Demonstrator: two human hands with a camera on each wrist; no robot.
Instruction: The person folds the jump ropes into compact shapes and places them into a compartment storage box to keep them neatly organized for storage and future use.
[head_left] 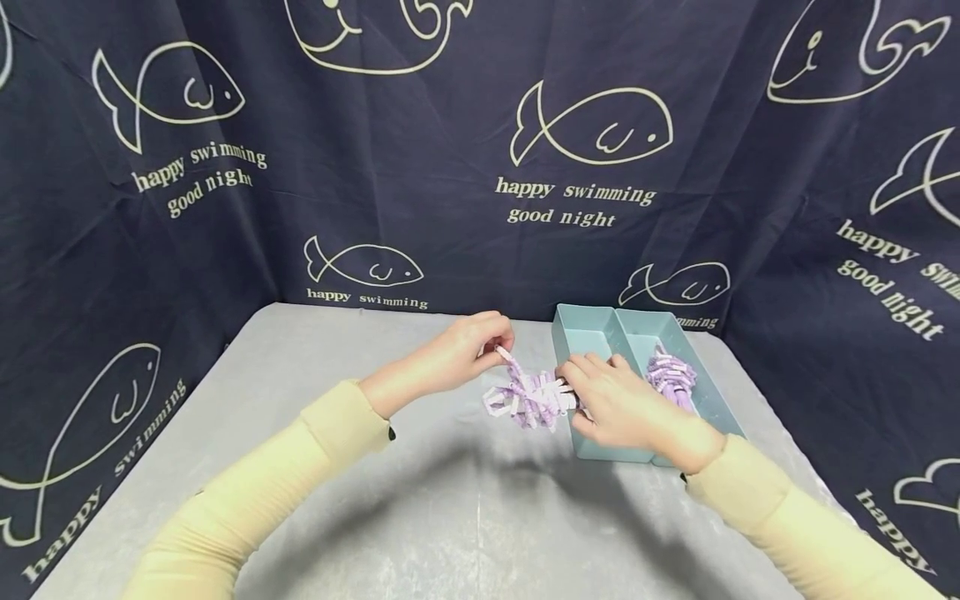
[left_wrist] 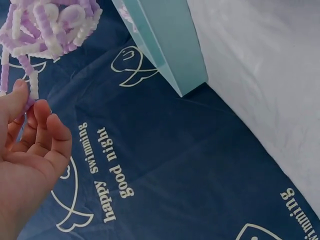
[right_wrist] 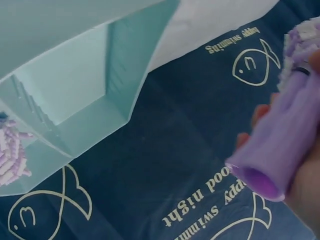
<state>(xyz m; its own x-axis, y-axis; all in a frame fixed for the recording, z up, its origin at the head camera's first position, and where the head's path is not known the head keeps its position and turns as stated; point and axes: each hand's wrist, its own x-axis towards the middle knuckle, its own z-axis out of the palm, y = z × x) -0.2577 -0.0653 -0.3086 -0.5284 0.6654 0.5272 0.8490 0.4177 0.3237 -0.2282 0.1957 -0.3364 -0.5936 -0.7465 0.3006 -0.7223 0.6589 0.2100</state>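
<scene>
A bundled jump rope of purple and white beads [head_left: 534,400] hangs above the table between the two hands. My left hand [head_left: 465,354] pinches one beaded loop drawn out from the bundle; thumb and fingertips meet on it in the left wrist view. On the other side, my right hand [head_left: 626,410] grips the rope's smooth purple handle [right_wrist: 285,135], whose hollow end faces the right wrist camera. That hand is over the near left part of a blue-green box [head_left: 588,318]. A second purple and white beaded bundle [head_left: 671,379] lies in the box's right compartment.
The box has two long compartments with a divider [head_left: 633,337] between them and stands at the table's right side. A grey-white cloth covers the table [head_left: 337,533]. Dark blue curtains [head_left: 450,150] with fish drawings enclose the back and sides.
</scene>
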